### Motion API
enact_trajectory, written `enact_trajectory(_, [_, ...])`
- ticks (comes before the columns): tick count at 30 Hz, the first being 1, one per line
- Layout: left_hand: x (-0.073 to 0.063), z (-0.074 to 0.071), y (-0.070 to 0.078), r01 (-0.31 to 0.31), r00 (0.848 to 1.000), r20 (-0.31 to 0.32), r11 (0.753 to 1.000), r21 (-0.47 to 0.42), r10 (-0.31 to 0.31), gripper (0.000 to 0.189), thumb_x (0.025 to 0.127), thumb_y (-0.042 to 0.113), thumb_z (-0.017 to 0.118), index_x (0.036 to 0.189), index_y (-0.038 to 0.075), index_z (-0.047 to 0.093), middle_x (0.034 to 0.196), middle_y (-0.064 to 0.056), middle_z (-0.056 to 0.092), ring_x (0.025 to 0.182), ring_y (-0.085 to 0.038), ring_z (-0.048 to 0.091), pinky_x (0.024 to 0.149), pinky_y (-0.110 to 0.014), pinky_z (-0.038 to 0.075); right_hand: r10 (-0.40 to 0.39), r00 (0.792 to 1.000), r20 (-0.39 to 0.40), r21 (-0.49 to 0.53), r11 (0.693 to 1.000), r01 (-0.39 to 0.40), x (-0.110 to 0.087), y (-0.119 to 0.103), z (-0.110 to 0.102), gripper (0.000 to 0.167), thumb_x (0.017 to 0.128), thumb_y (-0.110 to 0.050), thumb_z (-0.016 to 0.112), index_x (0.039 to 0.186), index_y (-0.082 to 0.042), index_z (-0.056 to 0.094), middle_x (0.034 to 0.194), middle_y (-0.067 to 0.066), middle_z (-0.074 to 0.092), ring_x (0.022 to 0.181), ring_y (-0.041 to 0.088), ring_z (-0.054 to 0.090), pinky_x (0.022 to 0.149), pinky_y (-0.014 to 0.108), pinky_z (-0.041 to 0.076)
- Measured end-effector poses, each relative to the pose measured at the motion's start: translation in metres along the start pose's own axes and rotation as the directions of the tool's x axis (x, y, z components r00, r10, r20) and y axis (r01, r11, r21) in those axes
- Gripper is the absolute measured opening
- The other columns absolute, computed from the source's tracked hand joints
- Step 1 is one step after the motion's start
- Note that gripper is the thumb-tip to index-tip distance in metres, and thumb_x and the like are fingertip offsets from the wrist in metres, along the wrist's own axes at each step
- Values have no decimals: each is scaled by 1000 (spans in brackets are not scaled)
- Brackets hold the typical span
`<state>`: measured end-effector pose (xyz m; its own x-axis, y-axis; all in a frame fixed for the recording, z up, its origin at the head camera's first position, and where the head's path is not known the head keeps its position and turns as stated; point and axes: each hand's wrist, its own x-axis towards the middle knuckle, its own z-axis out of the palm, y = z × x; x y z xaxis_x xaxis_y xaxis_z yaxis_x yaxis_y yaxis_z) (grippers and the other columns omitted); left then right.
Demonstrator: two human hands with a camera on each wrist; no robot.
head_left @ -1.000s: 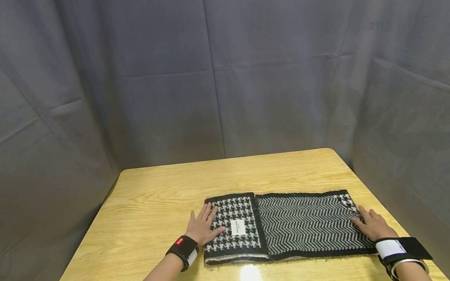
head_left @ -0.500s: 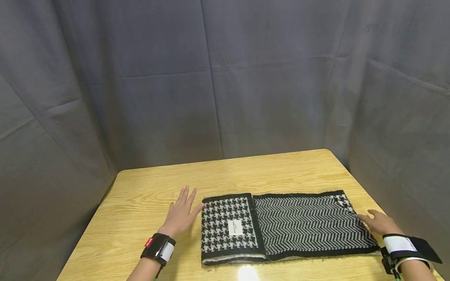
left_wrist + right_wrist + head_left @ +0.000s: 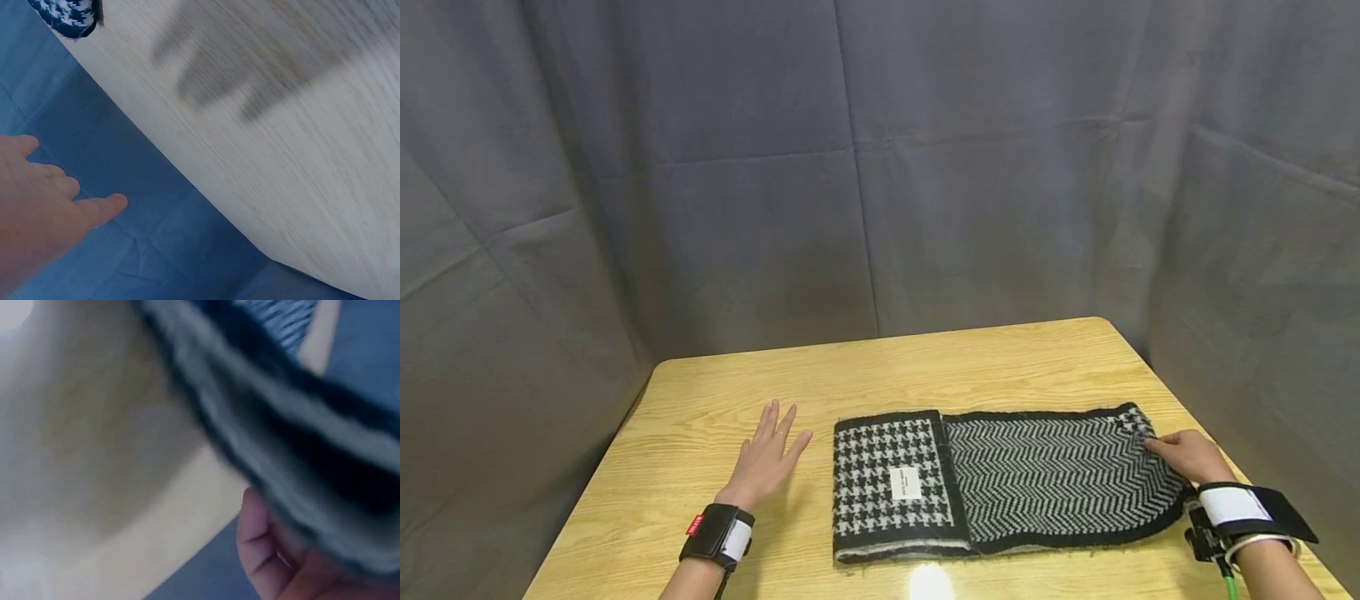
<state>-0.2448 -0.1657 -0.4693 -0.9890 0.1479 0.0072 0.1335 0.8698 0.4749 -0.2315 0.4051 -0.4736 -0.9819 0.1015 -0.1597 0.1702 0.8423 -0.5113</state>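
A black-and-white knitted scarf lies lengthwise on the table. Its left part is folded over, showing a houndstooth pattern and a white label; herringbone covers the rest. My right hand grips the right end, which is lifted a little and curves upward. In the right wrist view, curled fingers sit under the blurred layers of the scarf, and a gap shows between the layers. To the left of the scarf, my left hand is apart from it, fingers spread, holding nothing. Its shadow falls on the table in the left wrist view.
The wooden table has rounded far corners. Grey curtains hang behind it and at both sides. Each wrist wears a black strap, and a green cable runs from the right one.
My left hand has come off the folded part of the scarf and moved left. My right hand, earlier flat on the right end, now grips and lifts it slightly.
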Motion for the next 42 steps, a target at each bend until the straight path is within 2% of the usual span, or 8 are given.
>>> enact_trajectory(2, [0, 0, -2, 6, 1000, -1, 1000, 1, -6, 70, 97, 54, 28, 150, 10, 14, 156, -17, -3, 144, -34, -3, 104, -71, 6, -27, 998, -57, -3, 1000, 26, 0, -17, -1, 27, 90, -20, 47, 66, -7, 53, 59, -2, 33, 58, 15, 34, 52, 27, 26])
enact_trajectory(4, [1, 0, -3, 10, 1000, -4, 1000, -1, -10, 70, 97, 54, 27, 150, 10, 14, 156, -17, -3, 144, -33, -3, 105, -71, 6, -43, 994, -104, -19, 999, 41, -2, -36, -2, 31, 90, -21, 49, 70, -1, 61, 60, 1, 38, 59, 17, 37, 51, 28, 27])
enact_trajectory(9, [2, 2, -4, 6, 1000, 2, 1000, -3, -6, 69, 97, 53, 28, 150, 11, 14, 156, -16, -3, 144, -33, -3, 104, -71, 6, -88, 978, -187, -54, 995, 79, -7, -87, 2, 38, 91, -24, 52, 105, 7, 66, 72, 15, 59, 67, 29, 54, 49, 32, 36])
enact_trajectory(13, [1, 7, -2, -12, 1000, 13, 1000, 7, 12, 68, 98, 51, 31, 150, 10, 16, 156, -18, 0, 144, -34, -2, 104, -72, 8, -150, 959, -239, -63, 988, 139, -11, -127, 14, 30, 90, -23, 53, 91, 0, 71, 58, 2, 45, 54, 18, 42, 44, 27, 26])
enact_trajectory(18, [2, 15, 3, -25, 1000, 9, 999, 37, 25, 68, 97, 53, 32, 149, 10, 20, 156, -18, 4, 144, -33, 1, 104, -71, 11, -227, 937, -265, -107, 973, 205, -13, -161, 33, 22, 88, -20, 56, 86, -3, 71, 56, 0, 40, 48, 13, 37, 41, 25, 24])
enact_trajectory(32, [1, 18, 12, -56, 998, 0, 997, 44, 56, 63, 98, 46, 37, 148, 10, 23, 155, -18, 7, 144, -33, 4, 105, -69, 12, -324, 914, -243, -248, 932, 264, -15, -196, 94, 17, 86, -17, 63, 77, -6, 72, 49, -4, 45, 41, 7, 34, 36, 19, 21])
enact_trajectory(38, [-1, 19, 11, -57, 998, -4, 997, 51, 57, 64, 98, 46, 37, 148, 10, 23, 155, -18, 8, 144, -33, 5, 105, -69, 13, -373, 889, -265, -298, 909, 292, -18, -202, 119, 14, 85, -17, 64, 86, -6, 74, 69, 6, 68, 44, 9, 44, 36, 24, 29])
enact_trajectory(42, [-4, 20, 10, -53, 999, -3, 998, 39, 53, 64, 97, 48, 37, 148, 10, 24, 155, -18, 10, 144, -34, 6, 105, -69, 13, -436, 854, -285, -347, 877, 332, -20, -203, 139, 12, 84, -17, 66, 81, -9, 73, 64, 5, 67, 43, 9, 46, 35, 24, 32])
